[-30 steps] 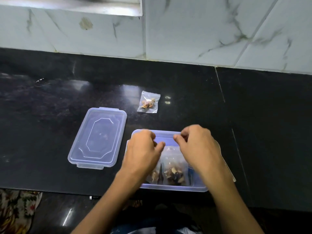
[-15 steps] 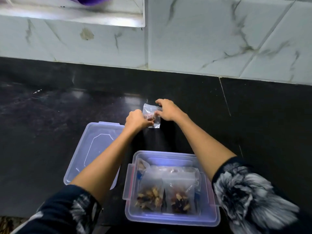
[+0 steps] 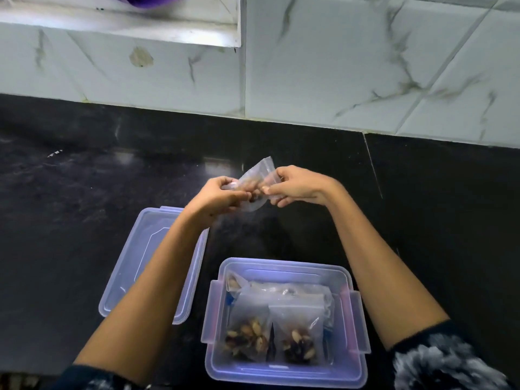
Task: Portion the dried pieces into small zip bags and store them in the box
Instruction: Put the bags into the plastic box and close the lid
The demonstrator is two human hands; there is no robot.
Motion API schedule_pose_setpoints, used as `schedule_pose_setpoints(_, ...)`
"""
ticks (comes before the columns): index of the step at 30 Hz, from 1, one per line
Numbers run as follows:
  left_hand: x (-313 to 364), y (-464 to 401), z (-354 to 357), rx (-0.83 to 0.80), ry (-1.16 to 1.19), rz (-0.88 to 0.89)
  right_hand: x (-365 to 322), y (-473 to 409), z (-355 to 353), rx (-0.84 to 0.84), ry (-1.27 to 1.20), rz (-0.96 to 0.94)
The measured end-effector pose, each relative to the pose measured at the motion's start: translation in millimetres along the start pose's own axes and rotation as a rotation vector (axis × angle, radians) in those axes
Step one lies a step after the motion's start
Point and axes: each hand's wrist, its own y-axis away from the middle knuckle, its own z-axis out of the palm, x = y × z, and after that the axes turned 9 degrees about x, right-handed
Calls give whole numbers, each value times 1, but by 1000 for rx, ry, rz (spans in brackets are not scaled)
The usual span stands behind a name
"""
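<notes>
Both hands, left [image 3: 222, 197] and right [image 3: 295, 187], pinched the bag [image 3: 257, 181] above the counter, at twelve o'clock from the box [image 3: 284, 322]; light, limp and slippery, it seemed best gripped by its edges.

black stone counter [image 3: 84, 192] | white marble-veined wall tiles [image 3: 323, 66] | window ledge [image 3: 126, 29]

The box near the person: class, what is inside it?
Inside the box stand small zip bags with dried pieces at their bottoms. Two front bags show clearly; those behind overlap, so their number is hidden.
</notes>
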Motion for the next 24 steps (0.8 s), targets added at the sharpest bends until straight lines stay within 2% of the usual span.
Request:
schedule_pose_setpoints(2, 10, 25, -4, 22, 206, -11, -6, 35, -10, 16, -32, -25)
schedule_pose_setpoints(4, 18, 56, -7, 48, 287, 0, -8, 73, -15, 59, -22, -58)
schedule_pose_setpoints(8, 18, 121, -9, 26, 301, 83, 7, 139, -9, 182, -25, -56)
schedule_pose_setpoints(11, 4, 154, -6, 2, 230, 77, 26, 178, 10, 174, 17, 49)
schedule_pose_setpoints(15, -35, 165, 3, 1, -59, 74, 47, 191, 47, 204, 222, 214)
schedule_pose_setpoints(17, -51, 168, 10, 56, -288, 152, 53, 189, 65, 262, 314, 271)
schedule_pose_setpoints(21, -55, 185, 19, 291, -778, 457, 49, 196, 81, 465, 393, 242)
schedule_pose_setpoints(24, -55, 186, 19, 258, -953, 786, 42, 203, 82, 533, 383, 50)
